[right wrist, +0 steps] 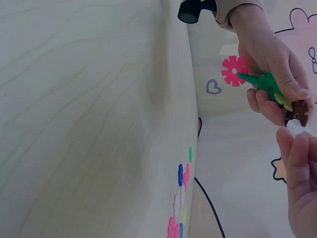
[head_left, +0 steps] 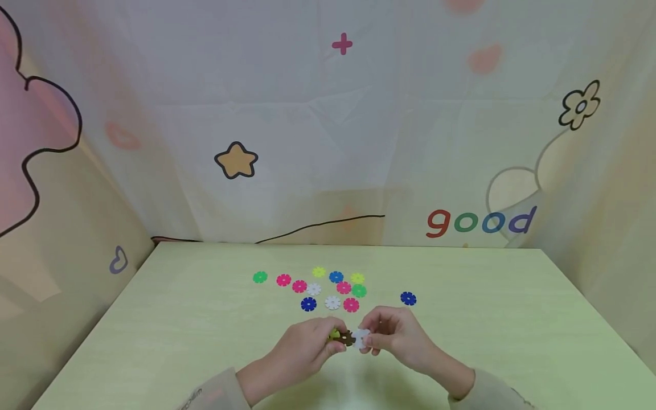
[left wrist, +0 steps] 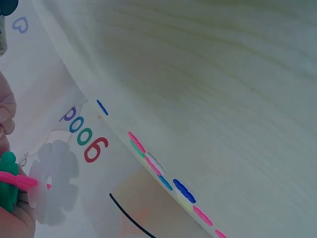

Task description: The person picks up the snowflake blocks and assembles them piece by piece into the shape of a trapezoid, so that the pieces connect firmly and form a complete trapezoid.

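Note:
My left hand (head_left: 307,344) grips a chain of joined notched plastic discs. In the right wrist view a pink disc (right wrist: 233,71), a green disc (right wrist: 266,85), a yellow disc (right wrist: 283,101) and a brown disc (right wrist: 298,114) show along it. Close to the left wrist camera, another white disc (left wrist: 62,181) sits beside the pink and green pieces. My right hand (head_left: 402,339) pinches a white disc (head_left: 360,338) between thumb and fingers. That disc's edge meets the brown disc's edge, between the two hands. Fingers partly cover the chain.
Beyond the hands, several loose discs lie on the pale wooden table (head_left: 179,319), among them a green disc (head_left: 260,277), a white disc (head_left: 332,302) and a pink disc (head_left: 351,305). A dark blue disc (head_left: 408,298) lies apart at the right. A printed curtain (head_left: 287,125) hangs behind.

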A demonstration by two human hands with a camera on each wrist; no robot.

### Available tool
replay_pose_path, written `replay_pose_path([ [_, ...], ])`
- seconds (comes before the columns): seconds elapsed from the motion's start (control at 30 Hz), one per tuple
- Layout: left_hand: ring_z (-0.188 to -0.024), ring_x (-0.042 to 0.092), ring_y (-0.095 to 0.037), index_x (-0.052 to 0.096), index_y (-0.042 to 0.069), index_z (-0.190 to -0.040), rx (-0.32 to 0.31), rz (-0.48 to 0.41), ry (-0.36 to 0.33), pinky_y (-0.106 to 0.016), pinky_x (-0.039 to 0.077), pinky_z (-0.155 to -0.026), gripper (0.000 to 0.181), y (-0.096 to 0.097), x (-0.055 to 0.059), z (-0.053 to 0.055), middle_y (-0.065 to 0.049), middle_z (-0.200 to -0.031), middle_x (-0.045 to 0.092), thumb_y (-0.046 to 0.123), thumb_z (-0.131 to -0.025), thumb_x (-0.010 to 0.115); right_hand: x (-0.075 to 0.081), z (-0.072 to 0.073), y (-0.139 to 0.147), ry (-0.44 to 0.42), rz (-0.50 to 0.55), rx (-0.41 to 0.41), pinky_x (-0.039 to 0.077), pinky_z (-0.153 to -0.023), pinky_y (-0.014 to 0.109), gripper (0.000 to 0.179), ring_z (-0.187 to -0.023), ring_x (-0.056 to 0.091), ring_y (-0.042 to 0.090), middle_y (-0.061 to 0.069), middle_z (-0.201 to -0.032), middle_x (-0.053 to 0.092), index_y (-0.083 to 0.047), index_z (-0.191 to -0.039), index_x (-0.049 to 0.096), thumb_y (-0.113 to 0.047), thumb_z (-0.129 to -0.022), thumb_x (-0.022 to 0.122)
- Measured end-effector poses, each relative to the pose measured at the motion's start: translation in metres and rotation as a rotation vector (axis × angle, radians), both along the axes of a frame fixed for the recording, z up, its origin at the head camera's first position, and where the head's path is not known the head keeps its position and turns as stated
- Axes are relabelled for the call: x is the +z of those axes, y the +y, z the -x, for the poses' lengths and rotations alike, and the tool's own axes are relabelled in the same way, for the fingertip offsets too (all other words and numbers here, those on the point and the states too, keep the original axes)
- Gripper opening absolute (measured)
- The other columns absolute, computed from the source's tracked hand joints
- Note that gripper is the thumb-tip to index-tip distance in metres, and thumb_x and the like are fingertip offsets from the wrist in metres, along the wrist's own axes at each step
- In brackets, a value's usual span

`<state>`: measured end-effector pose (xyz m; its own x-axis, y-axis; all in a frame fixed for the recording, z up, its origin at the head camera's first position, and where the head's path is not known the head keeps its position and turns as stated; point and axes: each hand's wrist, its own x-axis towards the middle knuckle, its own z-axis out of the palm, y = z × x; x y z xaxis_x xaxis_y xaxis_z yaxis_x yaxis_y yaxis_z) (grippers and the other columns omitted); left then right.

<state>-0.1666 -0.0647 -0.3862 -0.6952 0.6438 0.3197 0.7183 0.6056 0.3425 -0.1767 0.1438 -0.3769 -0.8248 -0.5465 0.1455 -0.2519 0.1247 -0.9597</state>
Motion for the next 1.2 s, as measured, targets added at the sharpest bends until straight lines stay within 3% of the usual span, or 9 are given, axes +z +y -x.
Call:
replay_pose_path([
  [0.17, -0.069, 0.049, 0.001, 0.053, 0.013, -0.100, -0.015, 0.011, 0.025, -0.008, 0.041, -0.064, 0.026, 0.001, -0.001, 0.001, 0.007, -0.084, 0.062, 0.035, -0.088, 0.047, 0.004, 0.000, 0.000, -0.013, -0.053, 0.001, 0.051, -0.058, 0.020, 0.014, -0.064, 0.061, 0.009, 0.027, -0.080, 0.058, 0.010, -0.090, 0.057, 0.000, -0.080, 0.060],
  [0.33, -0.071, 0.049, 0.001, 0.052, 0.014, -0.105, -0.009, 0.009, -0.081, -0.011, 0.043, -0.067, 0.031, 0.001, 0.001, 0.003, 0.009, -0.086, 0.061, 0.039, -0.090, 0.042, 0.006, 0.004, 0.000, -0.012, -0.095, -0.003, 0.051, -0.059, 0.021, 0.016, -0.065, 0.062, 0.010, 0.023, -0.081, 0.059, 0.008, -0.093, 0.058, -0.002, -0.081, 0.060],
  [0.5, -0.078, 0.050, 0.000, 0.052, 0.015, -0.112, -0.015, -0.070, -0.231, -0.016, 0.044, -0.071, 0.039, 0.001, 0.001, 0.006, 0.009, -0.094, 0.060, 0.045, -0.090, 0.039, 0.008, 0.010, 0.002, 0.054, -0.129, 0.017, 0.051, -0.060, 0.023, 0.017, -0.066, 0.060, 0.011, 0.022, -0.085, 0.061, 0.005, -0.095, 0.060, -0.007, -0.082, 0.060],
  [0.67, -0.081, 0.050, 0.000, 0.052, 0.015, -0.114, -0.031, -0.140, -0.302, -0.017, 0.045, -0.074, 0.039, 0.002, -0.002, 0.008, 0.007, -0.097, 0.060, 0.044, -0.090, 0.041, 0.010, 0.016, 0.004, 0.090, -0.171, 0.033, 0.051, -0.062, 0.023, 0.018, -0.067, 0.059, 0.012, 0.020, -0.088, 0.063, 0.002, -0.097, 0.062, -0.008, -0.082, 0.060],
  [0.8, -0.082, 0.050, -0.001, 0.053, 0.015, -0.114, -0.002, -0.172, -0.367, -0.018, 0.045, -0.075, 0.034, 0.003, -0.001, 0.009, 0.009, -0.096, 0.058, 0.039, -0.091, 0.044, 0.012, 0.022, 0.008, 0.090, -0.223, 0.032, 0.051, -0.066, 0.022, 0.024, -0.072, 0.059, 0.010, 0.017, -0.091, 0.064, 0.000, -0.102, 0.061, -0.013, -0.081, 0.063],
  [0.97, -0.090, 0.050, -0.003, 0.052, 0.016, -0.115, 0.046, -0.212, -0.402, -0.022, 0.045, -0.080, 0.032, 0.001, 0.001, 0.012, 0.008, -0.100, 0.057, 0.036, -0.091, 0.045, 0.015, 0.040, 0.022, 0.087, -0.315, -0.004, 0.050, -0.068, 0.021, 0.030, -0.081, 0.057, 0.017, 0.013, -0.092, 0.062, -0.001, -0.106, 0.060, -0.016, -0.080, 0.064],
  [1.2, -0.087, 0.053, -0.006, 0.049, 0.014, -0.119, 0.045, -0.255, -0.389, -0.022, 0.046, -0.079, 0.035, -0.003, -0.003, 0.017, 0.000, -0.104, 0.059, 0.036, -0.092, 0.042, 0.001, 0.085, 0.059, 0.085, -0.495, -0.112, 0.050, -0.072, 0.029, 0.030, -0.085, 0.056, 0.018, 0.017, -0.099, 0.060, 0.001, -0.107, 0.059, -0.011, -0.081, 0.063],
])
